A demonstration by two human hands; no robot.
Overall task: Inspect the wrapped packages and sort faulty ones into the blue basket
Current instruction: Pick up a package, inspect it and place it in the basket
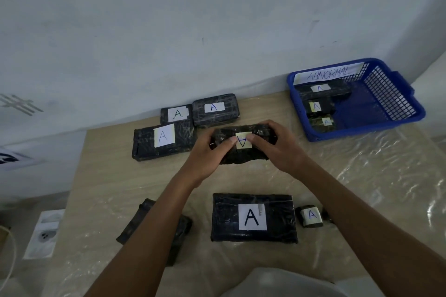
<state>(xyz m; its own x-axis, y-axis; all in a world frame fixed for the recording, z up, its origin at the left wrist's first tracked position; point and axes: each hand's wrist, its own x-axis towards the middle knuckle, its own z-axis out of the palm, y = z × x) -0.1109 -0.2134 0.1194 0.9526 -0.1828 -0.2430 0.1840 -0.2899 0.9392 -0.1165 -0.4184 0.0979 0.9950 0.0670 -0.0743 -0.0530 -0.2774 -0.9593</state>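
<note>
A person's left hand (209, 152) and right hand (274, 146) grip a dark, plastic-wrapped oblong package (243, 143) from either side, holding it above the middle of a pale wood-grain surface (108, 176) partly covered with clear plastic sheeting (362, 176). The fingers (261, 128) of both hands curl around the package's ends, and both thumbs press on its top face beside a pale paper label bearing an upside-down letter A.

To the far right stands a blue plastic mesh basket (391, 94) with a white paper sign reading ABNORMAL (328, 73) along its back wall; three dark wrapped packages with A labels lie in its left half.

Behind and to the left of the held package, three dark wrapped packages marked A lie close together near the wall: a large one (164, 140) in front, a small one (175, 114) and a medium one (215, 109) behind it.

Nearer the person, a large dark rectangular package with a white A label (253, 218) lies flat, a small dark bundle with a pale A label (311, 216) just beside its right end. An unlabelled dark wrapped package (178, 229) lies partly hidden under the left forearm.
</note>
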